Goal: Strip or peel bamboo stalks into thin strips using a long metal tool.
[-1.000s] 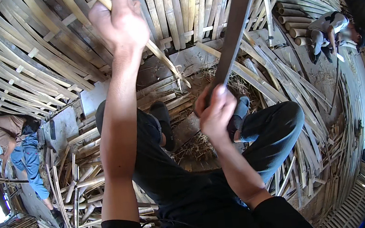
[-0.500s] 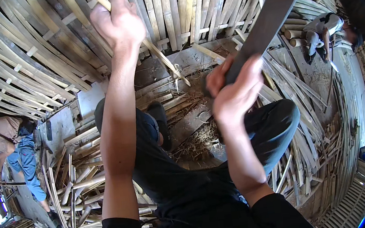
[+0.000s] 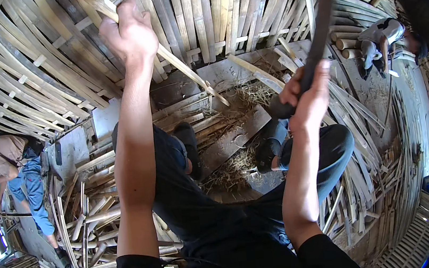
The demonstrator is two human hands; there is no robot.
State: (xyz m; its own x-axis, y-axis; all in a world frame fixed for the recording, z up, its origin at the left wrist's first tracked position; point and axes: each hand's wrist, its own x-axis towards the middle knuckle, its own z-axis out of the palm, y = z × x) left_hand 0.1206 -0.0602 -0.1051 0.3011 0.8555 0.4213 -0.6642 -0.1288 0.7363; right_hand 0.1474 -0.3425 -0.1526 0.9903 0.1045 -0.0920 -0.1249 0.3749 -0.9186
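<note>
My left hand (image 3: 130, 34) is closed round a long split bamboo strip (image 3: 183, 66), which slants from the top left down toward the floor. The strip's lower end hangs above the shavings, near a wooden block (image 3: 236, 136) between my feet. In my right hand (image 3: 310, 95) is the dark handle of a machete, fingers wrapped round it. The machete's blade (image 3: 321, 19) points up and away, seen nearly edge-on, its tip cut off by the top of the picture. Blade and strip are well apart.
A slatted bamboo wall (image 3: 200, 18) rises in front. Split bamboo pieces (image 3: 97, 223) lie heaped at left, with long strips (image 3: 359, 132) at right. Bamboo shavings (image 3: 230, 172) cover the ground by my feet. One person (image 3: 20, 168) works at far left, another (image 3: 382, 41) at upper right.
My right hand has moved right with the machete, and its blade has turned more upright and edge-on. My left hand has shifted slightly left and toward me with the bamboo strip.
</note>
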